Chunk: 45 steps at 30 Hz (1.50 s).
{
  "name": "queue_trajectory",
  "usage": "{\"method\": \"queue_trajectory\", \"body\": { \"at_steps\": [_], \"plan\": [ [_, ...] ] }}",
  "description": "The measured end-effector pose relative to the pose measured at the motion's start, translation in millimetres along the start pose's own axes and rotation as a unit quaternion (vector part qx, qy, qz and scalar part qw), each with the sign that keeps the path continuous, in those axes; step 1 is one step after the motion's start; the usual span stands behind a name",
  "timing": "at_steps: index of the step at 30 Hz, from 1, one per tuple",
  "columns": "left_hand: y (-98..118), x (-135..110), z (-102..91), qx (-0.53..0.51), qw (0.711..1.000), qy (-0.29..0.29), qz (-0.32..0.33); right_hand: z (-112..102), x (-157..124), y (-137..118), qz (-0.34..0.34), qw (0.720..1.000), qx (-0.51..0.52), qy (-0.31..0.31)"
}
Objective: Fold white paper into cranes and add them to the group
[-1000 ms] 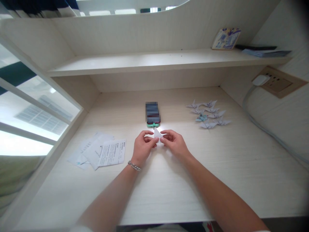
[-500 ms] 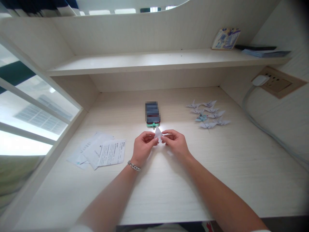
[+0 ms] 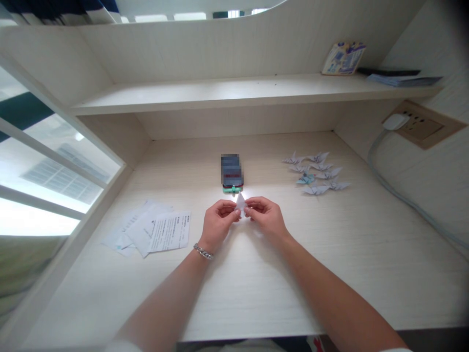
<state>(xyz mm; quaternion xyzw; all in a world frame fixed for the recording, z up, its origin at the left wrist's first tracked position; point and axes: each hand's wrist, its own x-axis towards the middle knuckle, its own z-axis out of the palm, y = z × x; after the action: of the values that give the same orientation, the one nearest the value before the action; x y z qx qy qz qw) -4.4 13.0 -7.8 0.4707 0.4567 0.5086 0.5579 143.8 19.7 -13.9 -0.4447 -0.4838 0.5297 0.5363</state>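
Observation:
A small folded piece of white paper (image 3: 241,201), pointed at the top, is held upright just above the desk. My left hand (image 3: 219,218) pinches its left side between thumb and fingers. On its right side, my right hand (image 3: 267,214) grips it the same way. Fingertips cover the lower part of the paper. Just beyond it lies a phone (image 3: 231,170) with a green edge, its screen blurred out. Several folded paper cranes (image 3: 318,188) stand in a cluster to the right, one of them bluish (image 3: 306,179).
Loose printed paper sheets (image 3: 168,232) overlap on the left of the desk (image 3: 252,293). A shelf (image 3: 205,93) crosses the back, with a small box (image 3: 343,58) and a stack of papers (image 3: 403,79). A charger (image 3: 395,121) with a grey cable (image 3: 403,200) is plugged in at right.
Both hands keep their pinch on the folded paper, which has shifted very slightly. Everything else on the desk stays where it was.

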Motion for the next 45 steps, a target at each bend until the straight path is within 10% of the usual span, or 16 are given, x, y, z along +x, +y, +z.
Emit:
{"method": "queue_trajectory", "body": {
  "at_steps": [24,45],
  "plan": [
    [-1.7,-0.7,-2.9,-0.006,1.0,-0.007,-0.02,-2.6,0.6,2.9,0.027,0.997,-0.051,-0.052],
    [-0.8,-0.1,-1.9,0.094,0.995,0.016,0.02,-8.2,-3.0,5.0,-0.101,0.975,-0.155,-0.126]
  ]
}}
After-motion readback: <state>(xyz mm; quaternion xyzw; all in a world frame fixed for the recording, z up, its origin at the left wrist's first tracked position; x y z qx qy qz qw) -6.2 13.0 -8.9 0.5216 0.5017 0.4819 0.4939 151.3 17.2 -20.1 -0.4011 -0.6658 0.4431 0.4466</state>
